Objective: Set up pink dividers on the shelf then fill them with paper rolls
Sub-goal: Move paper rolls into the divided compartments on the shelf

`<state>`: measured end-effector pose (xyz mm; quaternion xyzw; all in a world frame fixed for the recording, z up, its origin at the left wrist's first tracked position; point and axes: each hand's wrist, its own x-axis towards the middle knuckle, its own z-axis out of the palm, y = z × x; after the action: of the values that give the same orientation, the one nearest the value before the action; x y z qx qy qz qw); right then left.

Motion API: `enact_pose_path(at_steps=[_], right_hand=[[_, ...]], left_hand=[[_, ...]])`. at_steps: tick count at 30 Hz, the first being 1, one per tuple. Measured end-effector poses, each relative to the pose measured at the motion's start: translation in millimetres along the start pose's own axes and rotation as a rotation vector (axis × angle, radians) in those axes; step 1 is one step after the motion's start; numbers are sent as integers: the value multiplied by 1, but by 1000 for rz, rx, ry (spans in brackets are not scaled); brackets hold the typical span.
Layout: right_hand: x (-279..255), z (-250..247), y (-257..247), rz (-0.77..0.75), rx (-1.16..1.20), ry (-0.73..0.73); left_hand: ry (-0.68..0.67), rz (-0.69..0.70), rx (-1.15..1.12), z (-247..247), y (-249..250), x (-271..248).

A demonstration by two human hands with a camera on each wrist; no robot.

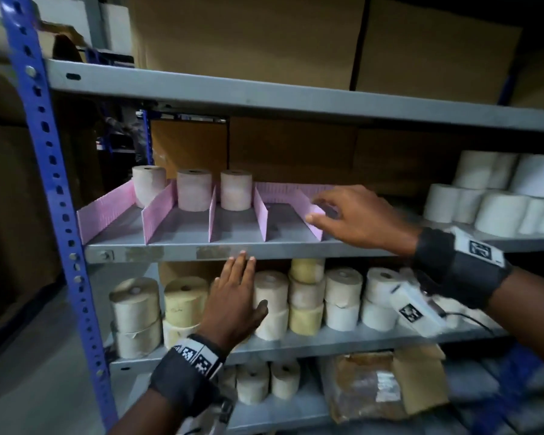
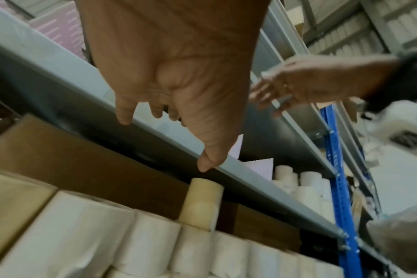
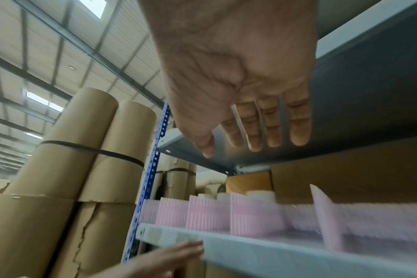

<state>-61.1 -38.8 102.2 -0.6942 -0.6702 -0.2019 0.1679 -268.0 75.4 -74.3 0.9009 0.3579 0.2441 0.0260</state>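
Dividers (image 1: 311,211) on shelf (image 1: 233,251): thin, light, probably flexible sheet, best pinched at the top edge; right hand (image 1: 355,215) open beside one, left hand (image 1: 236,296) open, empty.

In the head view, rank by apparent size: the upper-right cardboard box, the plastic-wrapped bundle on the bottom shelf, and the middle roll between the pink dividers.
1. Cardboard box.
2. Plastic-wrapped bundle, though nearer the camera.
3. Middle roll.
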Motion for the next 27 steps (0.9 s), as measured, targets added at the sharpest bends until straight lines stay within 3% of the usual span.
enact_pose_path(at_steps=[6, 12, 19, 27], right_hand=[[-114, -5, 49, 271, -23, -21], [-175, -16, 102, 398, 3, 22], [-208, -15, 179, 468, 18, 82], [-187, -31, 291, 471, 19, 78]], left_hand=[[101, 65, -307, 14, 74, -27], [153, 157, -470, 16, 146, -21], [177, 277, -557, 32, 227, 26], [105, 262, -573, 46, 314, 130]])
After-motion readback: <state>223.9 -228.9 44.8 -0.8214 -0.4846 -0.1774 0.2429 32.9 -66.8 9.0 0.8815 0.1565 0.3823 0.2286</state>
